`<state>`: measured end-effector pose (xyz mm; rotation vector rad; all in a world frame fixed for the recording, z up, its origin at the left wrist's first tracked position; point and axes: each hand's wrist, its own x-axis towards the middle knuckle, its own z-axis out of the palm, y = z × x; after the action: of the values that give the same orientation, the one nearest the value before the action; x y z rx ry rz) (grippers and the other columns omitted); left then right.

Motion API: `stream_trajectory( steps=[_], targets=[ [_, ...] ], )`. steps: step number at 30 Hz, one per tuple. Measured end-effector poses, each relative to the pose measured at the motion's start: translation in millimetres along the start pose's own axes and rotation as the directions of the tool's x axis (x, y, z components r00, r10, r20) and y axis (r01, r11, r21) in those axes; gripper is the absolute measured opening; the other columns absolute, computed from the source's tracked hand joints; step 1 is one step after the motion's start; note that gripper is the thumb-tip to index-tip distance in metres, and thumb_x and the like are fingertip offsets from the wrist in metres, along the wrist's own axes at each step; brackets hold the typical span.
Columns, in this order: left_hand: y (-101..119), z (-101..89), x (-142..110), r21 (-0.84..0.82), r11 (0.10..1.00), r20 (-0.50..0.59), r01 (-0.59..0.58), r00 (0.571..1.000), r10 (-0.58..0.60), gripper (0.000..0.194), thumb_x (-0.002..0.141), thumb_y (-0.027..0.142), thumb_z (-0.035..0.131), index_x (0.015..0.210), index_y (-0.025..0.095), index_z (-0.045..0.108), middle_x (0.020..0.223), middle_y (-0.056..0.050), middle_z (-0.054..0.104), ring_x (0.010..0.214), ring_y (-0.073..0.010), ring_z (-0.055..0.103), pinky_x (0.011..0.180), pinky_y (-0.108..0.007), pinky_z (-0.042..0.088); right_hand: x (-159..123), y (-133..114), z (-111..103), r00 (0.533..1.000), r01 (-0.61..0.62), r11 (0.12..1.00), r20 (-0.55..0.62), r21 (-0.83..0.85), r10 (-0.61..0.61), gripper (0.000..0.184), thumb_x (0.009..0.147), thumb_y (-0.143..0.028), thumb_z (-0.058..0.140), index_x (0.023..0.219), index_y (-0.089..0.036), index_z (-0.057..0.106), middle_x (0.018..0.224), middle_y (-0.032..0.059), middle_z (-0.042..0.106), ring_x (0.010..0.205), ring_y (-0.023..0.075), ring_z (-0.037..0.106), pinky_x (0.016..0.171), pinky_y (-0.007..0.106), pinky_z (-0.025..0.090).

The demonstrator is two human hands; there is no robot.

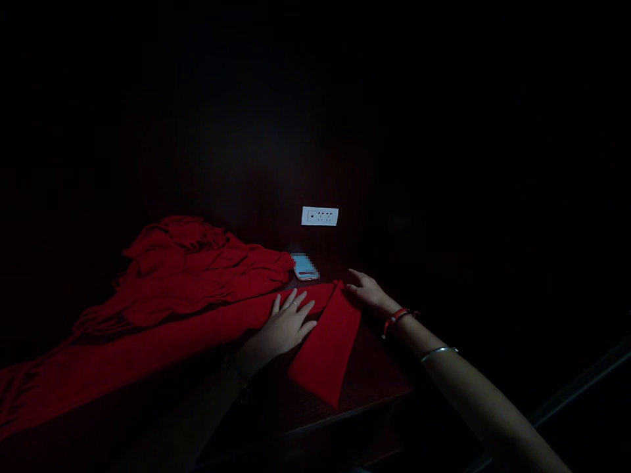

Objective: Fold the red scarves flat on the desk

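A long red scarf (162,348) lies flattened in a strip across a dark wooden surface (379,381). Its right end is folded over at an angle, so a flap points toward me. My left hand (286,325) rests on the strip just left of the fold, fingers spread, a ring on one finger. Beside the upper right corner of the flap is my right hand (369,290), its fingers stretched out and touching or nearly touching the cloth edge. Neither hand grasps anything that I can see.
Behind the strip, a heap of fringed red cloth (197,276) is piled to the left. A phone (305,266) lies against its right end. A white socket panel (320,216) sits on the dark wall. The surroundings are very dark.
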<state>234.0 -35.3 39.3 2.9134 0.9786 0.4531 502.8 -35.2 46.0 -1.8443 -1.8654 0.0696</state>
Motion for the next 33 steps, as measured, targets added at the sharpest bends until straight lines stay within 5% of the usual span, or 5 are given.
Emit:
stream_trajectory(
  steps=[5,11,16,24,33],
  targets=[
    [-26,-7.4,62,-0.074,0.980,0.130,-0.183,0.973,0.192,0.034,0.085,0.022,0.033,0.112,0.018,0.053,0.123,-0.007,0.048,0.115,-0.0197,0.040,0.098,-0.036,0.029,-23,-22,5,0.932,0.327,0.942,0.189,-0.073,-0.308,0.043,0.078,-0.021,0.047,0.121,-0.016,0.046,0.118,0.0103,0.050,0.108,0.0191,0.046,0.092,0.030,0.036],
    [-39,-6.5,121,-0.071,0.985,0.240,-0.155,0.956,0.167,0.035,0.079,0.022,0.046,0.112,0.012,0.052,0.123,-0.010,0.049,0.111,-0.0204,0.045,0.095,-0.030,0.032,4,-9,-9,0.990,0.129,0.977,0.084,-0.172,-0.116,0.031,0.083,-0.019,0.039,0.109,-0.015,0.056,0.102,0.0104,0.055,0.091,0.0169,0.052,0.081,0.026,0.040],
    [-50,12.9,116,-0.146,0.983,0.294,-0.108,0.944,0.148,0.053,0.079,0.030,0.048,0.128,0.015,0.034,0.135,-0.010,0.032,0.121,-0.0207,0.032,0.099,-0.030,0.025,22,-23,-6,0.976,0.106,0.968,0.208,-0.229,-0.057,0.039,0.083,-0.024,0.040,0.121,-0.018,0.046,0.107,0.0117,0.050,0.097,0.0192,0.046,0.084,0.031,0.035],
    [-45,20.7,103,-0.095,0.995,0.307,0.017,0.952,0.013,0.043,0.086,0.034,0.034,0.128,0.033,0.032,0.136,-0.003,0.031,0.124,-0.0241,0.025,0.099,-0.043,0.022,39,-25,-6,0.935,0.190,0.907,0.352,-0.377,-0.049,0.026,0.075,-0.010,0.041,0.085,-0.016,0.065,0.096,0.0113,0.055,0.098,0.0225,0.041,0.084,0.033,0.032],
    [-57,-2.9,100,-0.137,0.984,0.352,0.117,0.934,-0.062,0.055,0.073,0.035,0.050,0.122,0.014,0.041,0.126,-0.010,0.045,0.109,-0.0202,0.045,0.088,-0.025,0.035,31,-29,-11,0.929,-0.220,0.875,0.180,-0.431,0.323,0.037,0.076,-0.039,0.049,0.101,-0.012,0.057,0.103,0.0161,0.054,0.090,0.0229,0.054,0.069,0.028,0.042]
  ],
)
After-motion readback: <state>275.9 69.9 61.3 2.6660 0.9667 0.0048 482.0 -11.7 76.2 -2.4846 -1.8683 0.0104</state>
